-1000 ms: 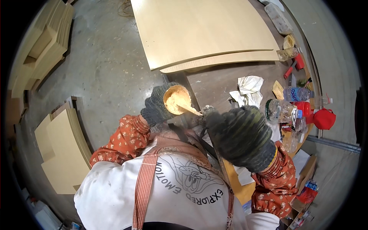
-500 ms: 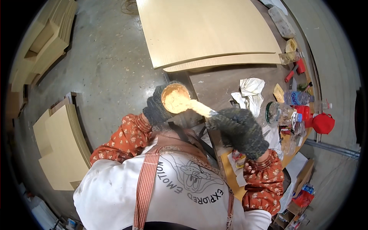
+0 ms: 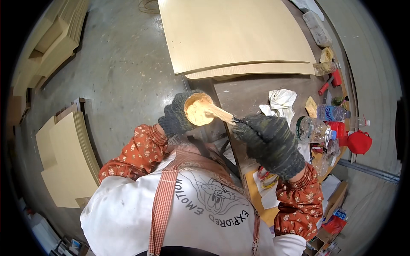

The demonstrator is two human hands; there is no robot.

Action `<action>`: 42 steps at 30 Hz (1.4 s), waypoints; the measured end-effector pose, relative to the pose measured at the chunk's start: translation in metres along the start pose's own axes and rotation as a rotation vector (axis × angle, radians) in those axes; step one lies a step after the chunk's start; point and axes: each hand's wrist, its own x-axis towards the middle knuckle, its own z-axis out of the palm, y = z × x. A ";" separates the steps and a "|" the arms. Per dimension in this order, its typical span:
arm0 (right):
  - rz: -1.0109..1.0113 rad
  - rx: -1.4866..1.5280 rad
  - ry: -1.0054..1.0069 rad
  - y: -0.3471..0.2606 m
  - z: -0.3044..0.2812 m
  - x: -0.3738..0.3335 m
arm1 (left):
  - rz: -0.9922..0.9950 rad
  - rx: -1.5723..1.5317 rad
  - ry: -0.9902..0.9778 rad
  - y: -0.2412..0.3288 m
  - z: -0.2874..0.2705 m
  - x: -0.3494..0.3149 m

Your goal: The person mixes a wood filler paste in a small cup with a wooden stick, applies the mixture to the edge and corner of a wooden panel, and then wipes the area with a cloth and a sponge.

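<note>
My left hand (image 3: 176, 117), in a dark knitted glove, is wrapped round a small round tub (image 3: 186, 112) and holds it up in front of my apron. Pale yellow-orange paste (image 3: 197, 112) fills part of the tub. In my right hand (image 3: 271, 143), gloved the same way, is a paste-coated spatula (image 3: 223, 114). Its far end dips into the paste, and the gloved fingers close round its near end, hiding most of the handle.
Large pale wood panels (image 3: 239, 34) lie on the brown table (image 3: 239, 91) ahead. White cloth (image 3: 282, 99), plastic bottles (image 3: 314, 129) and a red pouch (image 3: 359, 142) sit along its right side. More panels (image 3: 72, 153) are stacked at left on the grey floor (image 3: 124, 55).
My right hand has shifted slightly right and down, and the spatula now slants more steeply in the paste. The tub has moved a little to the right.
</note>
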 end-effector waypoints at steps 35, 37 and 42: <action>-0.386 -0.187 0.337 0.024 0.048 0.001 | 0.162 0.030 0.010 -0.009 0.013 -0.006; -0.302 -0.238 0.256 0.012 0.033 -0.004 | 0.102 -0.094 0.034 -0.014 0.015 -0.006; 0.069 -0.093 -0.262 -0.021 0.006 0.010 | 0.017 -0.066 0.099 -0.006 0.011 -0.008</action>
